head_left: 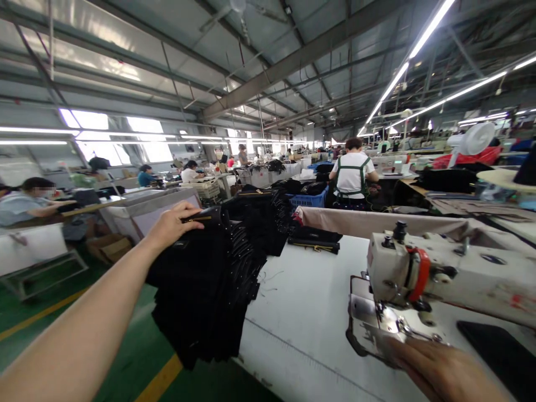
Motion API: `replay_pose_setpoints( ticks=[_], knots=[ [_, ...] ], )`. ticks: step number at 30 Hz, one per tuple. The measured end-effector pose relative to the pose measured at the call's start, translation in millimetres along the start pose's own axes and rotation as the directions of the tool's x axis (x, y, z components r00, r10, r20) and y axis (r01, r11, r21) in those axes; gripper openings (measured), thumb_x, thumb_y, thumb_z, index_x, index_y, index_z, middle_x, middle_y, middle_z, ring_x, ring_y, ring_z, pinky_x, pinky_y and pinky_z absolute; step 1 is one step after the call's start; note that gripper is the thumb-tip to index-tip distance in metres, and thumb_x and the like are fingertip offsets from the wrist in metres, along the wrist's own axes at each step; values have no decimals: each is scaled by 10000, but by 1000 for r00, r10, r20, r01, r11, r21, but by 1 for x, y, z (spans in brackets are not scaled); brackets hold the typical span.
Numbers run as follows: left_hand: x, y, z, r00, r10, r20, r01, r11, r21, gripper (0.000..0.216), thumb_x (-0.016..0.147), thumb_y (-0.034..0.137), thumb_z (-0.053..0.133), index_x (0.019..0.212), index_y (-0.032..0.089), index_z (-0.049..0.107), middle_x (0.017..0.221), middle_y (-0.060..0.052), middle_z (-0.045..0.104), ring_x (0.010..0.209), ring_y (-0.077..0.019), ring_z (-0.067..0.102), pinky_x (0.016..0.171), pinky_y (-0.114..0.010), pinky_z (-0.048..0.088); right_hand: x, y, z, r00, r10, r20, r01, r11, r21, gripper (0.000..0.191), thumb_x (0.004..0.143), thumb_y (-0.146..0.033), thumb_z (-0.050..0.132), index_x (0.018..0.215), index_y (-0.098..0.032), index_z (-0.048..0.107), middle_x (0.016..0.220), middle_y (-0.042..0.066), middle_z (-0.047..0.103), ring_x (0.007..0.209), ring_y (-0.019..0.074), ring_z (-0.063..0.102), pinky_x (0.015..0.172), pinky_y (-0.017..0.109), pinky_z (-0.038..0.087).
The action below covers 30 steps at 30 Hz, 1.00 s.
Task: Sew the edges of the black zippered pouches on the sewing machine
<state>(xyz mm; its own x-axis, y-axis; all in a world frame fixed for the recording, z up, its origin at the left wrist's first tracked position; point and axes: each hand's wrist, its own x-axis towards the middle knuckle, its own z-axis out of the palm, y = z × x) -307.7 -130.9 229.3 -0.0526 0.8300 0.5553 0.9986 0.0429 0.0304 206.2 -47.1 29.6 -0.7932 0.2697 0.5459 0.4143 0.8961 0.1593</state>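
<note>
My left hand (175, 222) reaches out over the left end of the white worktable (310, 312) and lies with curled fingers on the top of a tall stack of black fabric pieces (209, 285), gripping the top piece. My right hand (444, 369) rests at the lower right beside the base of the white sewing machine (402, 273); its fingers lie low by the metal plate (377, 329) and hold nothing that I can see. A flat black piece (502, 352) lies on the table to the right of that hand.
More black pieces (268, 215) are piled beyond the stack, and a small black bundle (314, 239) lies on the table. A person in a white shirt and green apron (352, 173) sits ahead, others work at left. Green floor with yellow lines (161, 379) lies left.
</note>
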Motion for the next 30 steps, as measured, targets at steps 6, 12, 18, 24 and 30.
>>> replay_pose_setpoints(
  ticks=[6,12,18,24,30],
  knots=[
    [-3,12,-5,996,-39,-78,39,999,-4,497,745,435,593,1115,105,561,960,-11,429,949,-175,462,933,-278,331,25,-27,-7,998,-3,-61,2,1000,-9,382,927,-204,244,935,-179,625,734,53,693,557,148,649,471,222,517],
    [4,11,-24,972,-139,-190,132,990,-51,382,824,429,478,1026,130,602,937,24,447,922,-149,465,927,-266,337,24,-32,-13,998,68,5,-68,994,84,288,897,-183,329,925,-206,615,678,33,660,509,131,601,500,223,462],
    [17,26,-37,993,-92,-71,81,987,-142,374,788,464,511,949,144,621,1011,50,552,1022,-155,480,979,-272,303,40,-40,-22,981,146,125,-162,979,125,227,866,-155,379,901,-207,597,683,24,630,559,138,591,502,237,377],
    [9,37,-18,994,-92,55,102,969,-223,389,581,379,735,899,170,653,981,61,637,987,-172,549,969,-285,339,47,-49,-24,938,161,307,-208,970,128,188,861,-161,397,807,-195,574,684,23,606,580,167,589,505,274,333],
    [7,31,-22,916,-382,-123,336,898,-285,396,704,320,654,1036,109,612,1005,4,661,1010,-196,558,965,-339,355,44,-48,-22,916,178,359,-232,966,114,187,858,-151,396,834,-201,574,707,26,614,610,181,600,518,280,325]
  ],
)
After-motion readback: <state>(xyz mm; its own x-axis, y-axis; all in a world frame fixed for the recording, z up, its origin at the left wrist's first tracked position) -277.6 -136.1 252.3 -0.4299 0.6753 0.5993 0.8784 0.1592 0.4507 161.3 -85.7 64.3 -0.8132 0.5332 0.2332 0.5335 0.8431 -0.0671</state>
